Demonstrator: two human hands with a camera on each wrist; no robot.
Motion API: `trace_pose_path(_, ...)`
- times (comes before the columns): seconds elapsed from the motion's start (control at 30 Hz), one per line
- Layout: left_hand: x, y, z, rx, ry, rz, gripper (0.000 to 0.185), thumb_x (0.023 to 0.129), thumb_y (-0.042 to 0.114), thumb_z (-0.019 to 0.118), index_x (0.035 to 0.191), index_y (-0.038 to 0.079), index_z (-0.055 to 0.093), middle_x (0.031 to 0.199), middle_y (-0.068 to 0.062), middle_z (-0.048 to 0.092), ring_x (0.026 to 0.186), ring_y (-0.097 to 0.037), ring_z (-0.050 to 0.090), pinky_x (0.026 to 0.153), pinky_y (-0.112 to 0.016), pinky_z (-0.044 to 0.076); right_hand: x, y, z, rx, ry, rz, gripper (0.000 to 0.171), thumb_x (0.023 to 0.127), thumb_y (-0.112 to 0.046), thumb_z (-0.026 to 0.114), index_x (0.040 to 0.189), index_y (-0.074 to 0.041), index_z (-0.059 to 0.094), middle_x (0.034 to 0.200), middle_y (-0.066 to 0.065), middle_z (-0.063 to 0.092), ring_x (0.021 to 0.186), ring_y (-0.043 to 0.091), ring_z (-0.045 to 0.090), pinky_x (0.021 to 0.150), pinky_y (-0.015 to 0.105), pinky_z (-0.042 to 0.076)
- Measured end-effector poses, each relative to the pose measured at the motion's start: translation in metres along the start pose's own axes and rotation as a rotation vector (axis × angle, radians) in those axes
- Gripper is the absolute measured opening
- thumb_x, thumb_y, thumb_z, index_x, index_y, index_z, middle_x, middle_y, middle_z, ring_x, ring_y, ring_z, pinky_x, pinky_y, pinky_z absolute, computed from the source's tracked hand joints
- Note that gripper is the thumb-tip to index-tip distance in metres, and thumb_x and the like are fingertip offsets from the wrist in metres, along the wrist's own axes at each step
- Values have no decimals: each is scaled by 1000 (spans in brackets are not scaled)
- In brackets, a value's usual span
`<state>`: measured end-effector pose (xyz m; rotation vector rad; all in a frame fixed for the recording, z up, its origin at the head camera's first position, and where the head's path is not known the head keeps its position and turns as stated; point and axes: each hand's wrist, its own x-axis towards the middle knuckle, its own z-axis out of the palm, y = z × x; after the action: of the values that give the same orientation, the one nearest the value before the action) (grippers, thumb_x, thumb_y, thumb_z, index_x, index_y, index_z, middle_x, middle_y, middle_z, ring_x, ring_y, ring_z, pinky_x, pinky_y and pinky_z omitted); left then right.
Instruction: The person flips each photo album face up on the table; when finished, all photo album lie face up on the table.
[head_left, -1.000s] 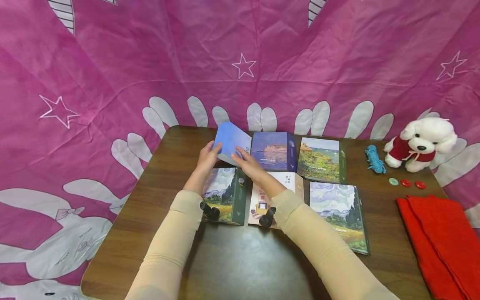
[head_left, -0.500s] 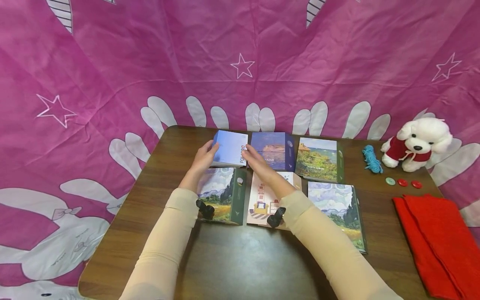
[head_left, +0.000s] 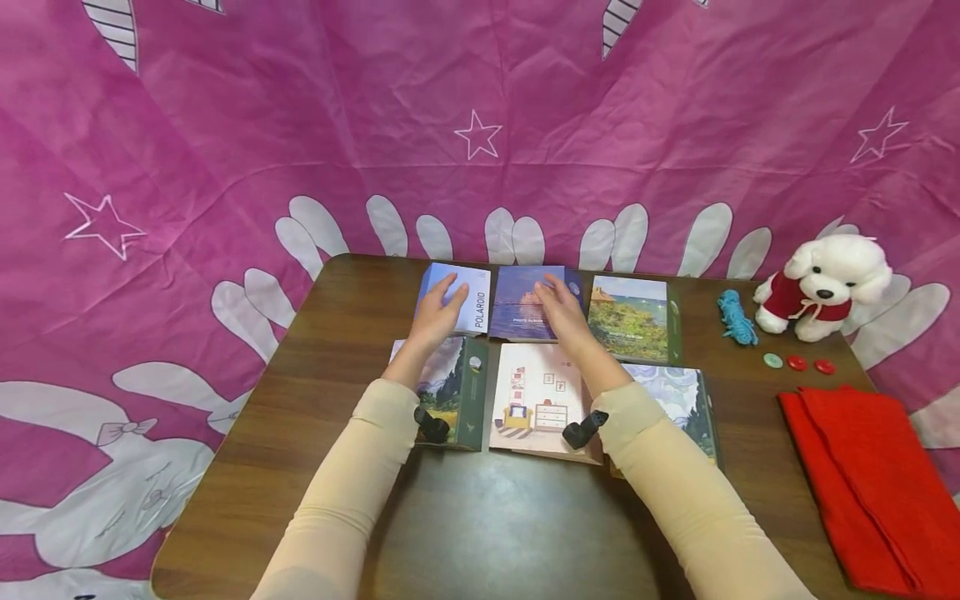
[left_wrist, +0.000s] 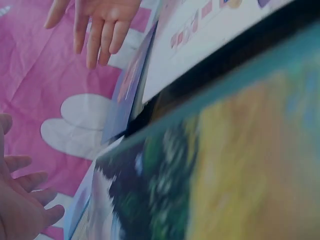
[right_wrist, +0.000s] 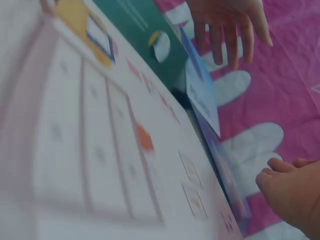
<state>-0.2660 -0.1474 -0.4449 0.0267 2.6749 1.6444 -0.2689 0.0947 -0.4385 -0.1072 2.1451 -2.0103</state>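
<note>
At the far edge of the counter [head_left: 315, 333], my left hand [head_left: 438, 310] lies flat and open on the Polaroid album [head_left: 459, 298], its spine running away from me, while my open right hand [head_left: 561, 310] rests on the neighbouring blue photo album [head_left: 519, 307].

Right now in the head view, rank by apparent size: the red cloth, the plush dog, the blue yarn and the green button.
1. Red cloth, though it lies nearest the camera and runs off the frame.
2. Plush dog.
3. Blue yarn.
4. Green button, plainly the smallest.
</note>
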Motion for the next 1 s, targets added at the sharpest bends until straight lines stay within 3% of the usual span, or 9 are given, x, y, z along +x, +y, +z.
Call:
trace_pose_path(0.3,-2,10,28,-15,-44,25,64,105,54,44,158,19,37,163,-9,33,151,-30,25,123,-48,21,1,8,-37,15,53,25,70,107,-44,44,163,-12,16,167,13,19,153,30,19,124,41,17)
trace_pose_path(0.5,-3,17,54,-10,-99,44,63,106,51,43,158,15,37,161,-9,36,148,-31,32,120,-47,28,-3,19,-56,9,-21,75,76,107,-54,34,164,-13,6,170,8,6,156,26,6,125,46,13)
trace_pose_path(0.7,-4,20,77,24,-155,53,62,108,47,41,158,11,35,161,-11,37,147,-33,34,120,-47,28,-7,24,-60,41,-47,117,78,106,-58,29,164,-14,1,170,7,-1,156,21,-2,125,43,8)
trace_pose_path(1.0,-5,21,87,33,-129,1,62,106,47,45,158,13,37,163,-9,34,150,-33,27,122,-52,21,-8,26,-56,78,-64,144,81,105,-61,30,164,-13,2,170,8,-2,155,22,-5,125,43,-1)
